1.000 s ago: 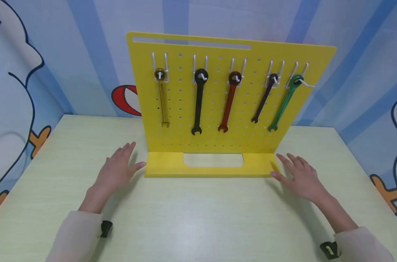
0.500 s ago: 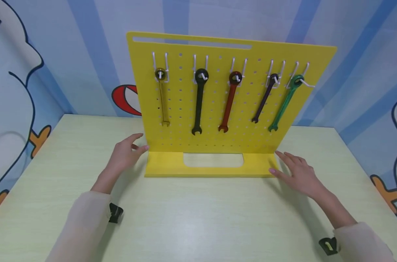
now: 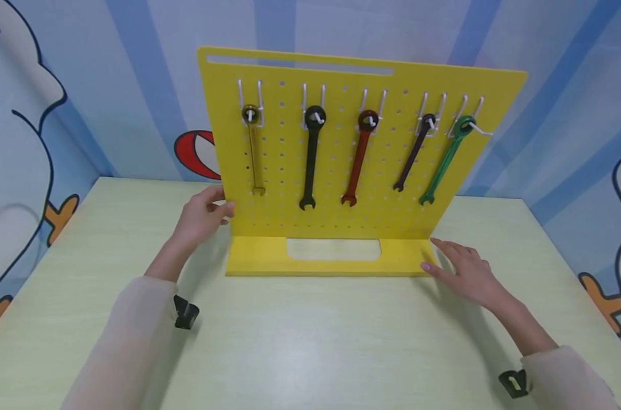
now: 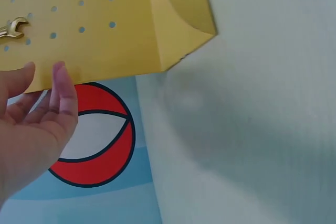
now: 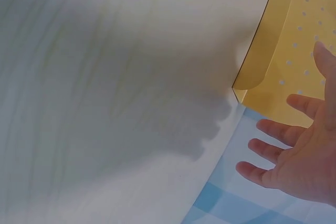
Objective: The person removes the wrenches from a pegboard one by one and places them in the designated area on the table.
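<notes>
A yellow pegboard (image 3: 336, 154) stands on its flat base on the table. My left hand (image 3: 200, 216) is at its left edge, thumb on the front and index finger passing behind; in the left wrist view the curled fingers (image 4: 64, 90) lie around that edge. By the lower right corner is my right hand (image 3: 466, 273), fingers spread and holding nothing, also seen in the right wrist view beside the board (image 5: 262, 98). Combination wrenches hang on white hooks: gold (image 3: 255, 151), black (image 3: 311, 159), red (image 3: 359, 159), dark purple (image 3: 414, 154) and green (image 3: 448, 161).
The pale table (image 3: 300, 341) extends in front of the board and to both sides. Behind it is a blue striped backdrop (image 3: 151, 85) with cartoon figures. A black wrist device (image 3: 186, 312) sits below the left sleeve, another (image 3: 514, 383) by the right sleeve.
My left hand has moved forward and right from beside the base to the board's left edge, its fingers bending around it. The right hand has shifted only slightly. The wrenches hang as before.
</notes>
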Tool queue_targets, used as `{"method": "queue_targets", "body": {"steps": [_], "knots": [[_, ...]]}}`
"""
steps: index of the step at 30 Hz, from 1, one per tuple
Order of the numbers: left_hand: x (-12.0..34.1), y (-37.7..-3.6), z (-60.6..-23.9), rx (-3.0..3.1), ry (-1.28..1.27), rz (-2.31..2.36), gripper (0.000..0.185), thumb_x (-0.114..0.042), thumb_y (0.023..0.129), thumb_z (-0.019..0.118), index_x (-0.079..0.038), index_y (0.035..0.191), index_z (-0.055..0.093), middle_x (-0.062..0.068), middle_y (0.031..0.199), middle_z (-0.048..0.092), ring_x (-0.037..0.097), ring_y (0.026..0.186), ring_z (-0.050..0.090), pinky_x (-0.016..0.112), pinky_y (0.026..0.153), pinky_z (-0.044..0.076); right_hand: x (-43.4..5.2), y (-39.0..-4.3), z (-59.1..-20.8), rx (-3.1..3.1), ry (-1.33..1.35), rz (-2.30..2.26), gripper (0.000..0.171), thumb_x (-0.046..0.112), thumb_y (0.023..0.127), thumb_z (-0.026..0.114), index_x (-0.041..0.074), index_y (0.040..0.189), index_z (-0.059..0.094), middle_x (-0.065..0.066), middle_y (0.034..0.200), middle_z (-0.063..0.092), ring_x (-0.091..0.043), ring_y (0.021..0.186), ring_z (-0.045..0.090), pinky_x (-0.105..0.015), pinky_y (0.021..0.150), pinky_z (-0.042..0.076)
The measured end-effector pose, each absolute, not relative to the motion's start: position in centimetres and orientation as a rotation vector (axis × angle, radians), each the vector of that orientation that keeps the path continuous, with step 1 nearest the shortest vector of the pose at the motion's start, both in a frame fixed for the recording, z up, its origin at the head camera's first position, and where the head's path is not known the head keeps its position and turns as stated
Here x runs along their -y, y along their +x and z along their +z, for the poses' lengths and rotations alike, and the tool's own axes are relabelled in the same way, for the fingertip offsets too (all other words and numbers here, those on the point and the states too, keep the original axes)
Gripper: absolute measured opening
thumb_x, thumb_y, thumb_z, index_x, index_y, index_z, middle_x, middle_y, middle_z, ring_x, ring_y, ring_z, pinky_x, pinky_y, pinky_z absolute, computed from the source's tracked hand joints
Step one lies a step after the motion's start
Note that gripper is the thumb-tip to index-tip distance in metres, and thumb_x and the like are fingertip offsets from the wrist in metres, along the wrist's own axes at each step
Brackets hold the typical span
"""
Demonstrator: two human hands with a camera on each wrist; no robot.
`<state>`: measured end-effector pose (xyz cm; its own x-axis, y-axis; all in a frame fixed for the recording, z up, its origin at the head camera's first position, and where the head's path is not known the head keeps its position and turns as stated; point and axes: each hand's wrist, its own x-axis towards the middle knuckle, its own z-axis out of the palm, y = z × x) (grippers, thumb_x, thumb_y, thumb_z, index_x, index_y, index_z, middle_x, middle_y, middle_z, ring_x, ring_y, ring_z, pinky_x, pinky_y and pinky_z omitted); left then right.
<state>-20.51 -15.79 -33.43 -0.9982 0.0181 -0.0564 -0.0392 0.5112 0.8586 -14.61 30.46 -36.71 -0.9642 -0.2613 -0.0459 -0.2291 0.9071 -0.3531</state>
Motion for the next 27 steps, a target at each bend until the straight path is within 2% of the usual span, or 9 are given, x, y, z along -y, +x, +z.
{"method": "queue_targets", "body": {"steps": [9,15,20,27], "knots": [[15.8,-21.0,-31.5,-2.588,-0.007,1.745,0.031,-0.014,0.095,0.049,0.0,0.123,0.047,0.016,0.109,0.054,0.02,0.09,0.062,0.029,0.082,0.052,-30.3,-15.2,-35.8,-2.934,-0.396,-0.593,0.066,0.042,0.093,0.049,-0.004,0.137,0.033,-0.03,0.134,0.037,-0.053,0.118,0.029,-0.071,0.085,0.026],[15.6,-21.5,-30.6,-2.547,-0.017,1.835,0.028,-0.016,0.094,0.051,0.002,0.114,0.051,0.014,0.103,0.055,0.011,0.083,0.063,0.029,0.082,0.052,-30.0,-16.2,-34.5,-2.863,-0.456,-0.692,0.063,0.037,0.095,0.048,-0.011,0.134,0.033,-0.032,0.133,0.037,-0.048,0.123,0.03,-0.063,0.096,0.027],[15.5,-21.6,-30.4,-2.562,-0.031,1.841,0.029,-0.02,0.093,0.053,0.002,0.111,0.052,0.012,0.098,0.056,0.007,0.078,0.063,0.028,0.08,0.053,-29.6,-17.0,-32.8,-2.808,-0.443,-0.712,0.063,0.039,0.095,0.046,-0.008,0.136,0.032,-0.03,0.136,0.034,-0.046,0.123,0.031,-0.061,0.096,0.031],[15.3,-21.8,-30.4,-2.581,-0.079,1.835,0.03,-0.025,0.091,0.055,0.001,0.105,0.054,0.012,0.098,0.057,0.005,0.073,0.064,0.024,0.075,0.053,-29.0,-17.9,-30.2,-2.78,-0.435,-0.744,0.059,0.037,0.095,0.048,-0.003,0.136,0.035,-0.024,0.137,0.036,-0.041,0.118,0.04,-0.056,0.091,0.039]]}}
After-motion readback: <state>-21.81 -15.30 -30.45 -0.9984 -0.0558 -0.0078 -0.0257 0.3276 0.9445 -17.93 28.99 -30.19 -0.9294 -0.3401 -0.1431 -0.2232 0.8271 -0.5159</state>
